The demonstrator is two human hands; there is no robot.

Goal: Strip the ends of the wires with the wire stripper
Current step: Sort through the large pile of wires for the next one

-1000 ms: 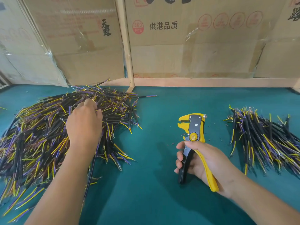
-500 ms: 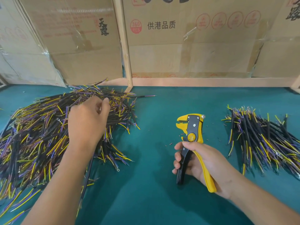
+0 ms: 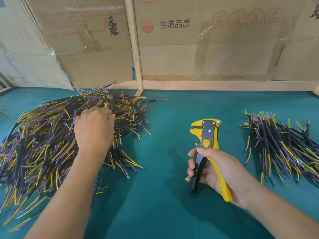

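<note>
Head view: my left hand (image 3: 94, 130) lies palm-down on the large heap of black-sheathed wires with yellow and purple ends (image 3: 43, 135) at the left of the teal-covered table (image 3: 164, 204); the fingertips are buried among the strands, so I cannot tell whether they pinch one. My right hand (image 3: 219, 171) is wrapped around the handles of the yellow-and-black wire stripper (image 3: 206, 144), head pointing away from me, jaws apart. A smaller wire pile (image 3: 283, 149) lies at the right, apart from the tool.
</note>
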